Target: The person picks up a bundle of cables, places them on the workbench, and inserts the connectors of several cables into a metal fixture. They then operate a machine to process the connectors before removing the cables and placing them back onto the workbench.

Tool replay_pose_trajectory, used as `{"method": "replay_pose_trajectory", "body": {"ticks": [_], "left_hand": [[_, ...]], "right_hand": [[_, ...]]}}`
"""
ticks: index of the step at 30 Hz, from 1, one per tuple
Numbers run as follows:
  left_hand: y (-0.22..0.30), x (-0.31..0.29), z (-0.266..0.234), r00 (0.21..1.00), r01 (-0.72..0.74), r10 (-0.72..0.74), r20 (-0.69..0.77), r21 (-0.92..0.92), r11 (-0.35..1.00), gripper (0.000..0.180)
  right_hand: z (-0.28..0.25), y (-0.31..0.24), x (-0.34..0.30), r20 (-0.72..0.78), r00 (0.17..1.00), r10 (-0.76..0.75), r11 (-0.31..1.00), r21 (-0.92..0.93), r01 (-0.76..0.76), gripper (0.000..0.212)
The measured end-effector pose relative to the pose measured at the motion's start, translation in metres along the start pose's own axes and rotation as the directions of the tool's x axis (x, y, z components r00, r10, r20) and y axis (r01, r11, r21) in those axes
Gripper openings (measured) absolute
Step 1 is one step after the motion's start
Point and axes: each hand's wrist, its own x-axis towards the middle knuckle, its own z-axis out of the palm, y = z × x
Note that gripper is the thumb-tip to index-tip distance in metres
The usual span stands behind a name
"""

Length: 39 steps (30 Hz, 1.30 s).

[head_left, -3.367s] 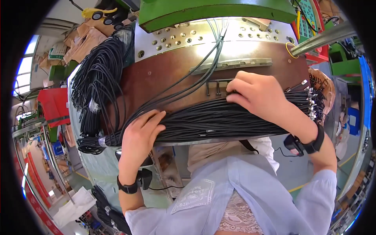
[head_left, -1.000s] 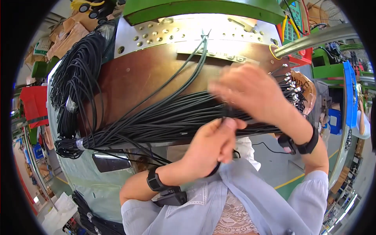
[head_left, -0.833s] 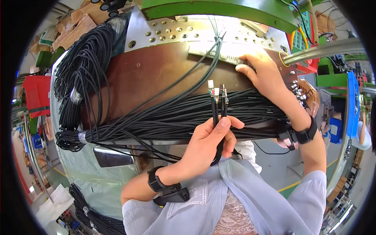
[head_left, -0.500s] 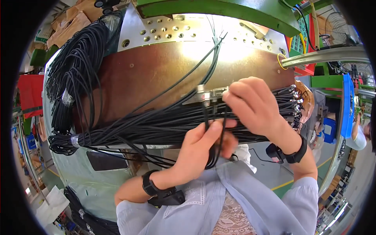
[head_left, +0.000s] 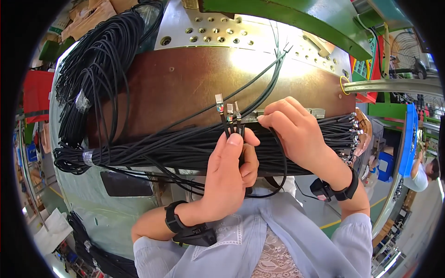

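My left hand (head_left: 227,173) is closed around several black cables, whose connector ends stand up above the thumb. One is a bright metal plug (head_left: 219,103) with coloured wires at its base; two narrower ends (head_left: 234,111) rise beside it. To the right, my right hand (head_left: 294,127) pinches another black cable (head_left: 284,160) between thumb and fingertips. That cable curves down in a loop toward my left hand, and its tip is hidden by the fingers. Under both hands lies a thick bundle of black cables (head_left: 181,153), with metal ends (head_left: 354,134) at its right.
The cables lie along a brown board (head_left: 185,88) with a perforated metal plate (head_left: 178,32) behind it. A second black cable heap (head_left: 99,60) sits at the far left. A green machine beam (head_left: 287,21) crosses above; a metal rail (head_left: 394,87) juts in from the right.
My left hand has turned and moved slightly left, and the connector ends now show fanned out above it. My right hand still pinches a cable, now with a wider loop hanging below.
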Motion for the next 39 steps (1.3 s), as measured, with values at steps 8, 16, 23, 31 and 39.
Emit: {"method": "replay_pose_trajectory", "body": {"ticks": [8, 16, 23, 31, 39], "left_hand": [[-0.001, 0.0, 0.007, 0.996, 0.067, -0.061, -0.059, 0.098, 0.993, 0.028], [-0.001, -0.002, 0.01, 0.987, 0.159, -0.162, 0.006, 0.157, 0.975, 0.03], [-0.007, -0.007, 0.009, 0.957, 0.054, -0.187, 0.221, 0.497, 0.866, 0.035], [0.011, 0.001, 0.011, 0.949, 0.209, -0.289, 0.124, 0.436, 0.875, 0.041], [0.006, 0.006, 0.013, 0.933, 0.273, -0.343, 0.112, 0.402, 0.874, 0.043]], "right_hand": [[-0.001, 0.001, 0.0, -0.001, 1.0, -0.016, 0.996, -0.083, 0.016, 0.021], [-0.011, -0.002, -0.001, -0.157, 0.979, -0.127, 0.981, -0.163, 0.101, 0.02], [-0.01, 0.009, -0.01, -0.236, 0.967, -0.1, 0.989, -0.129, 0.07, 0.025], [-0.009, 0.01, -0.014, -0.048, 0.996, -0.073, 0.992, -0.11, 0.067, 0.029], [-0.014, 0.015, -0.012, 0.032, 0.995, -0.09, 0.994, -0.066, 0.091, 0.025]]}}
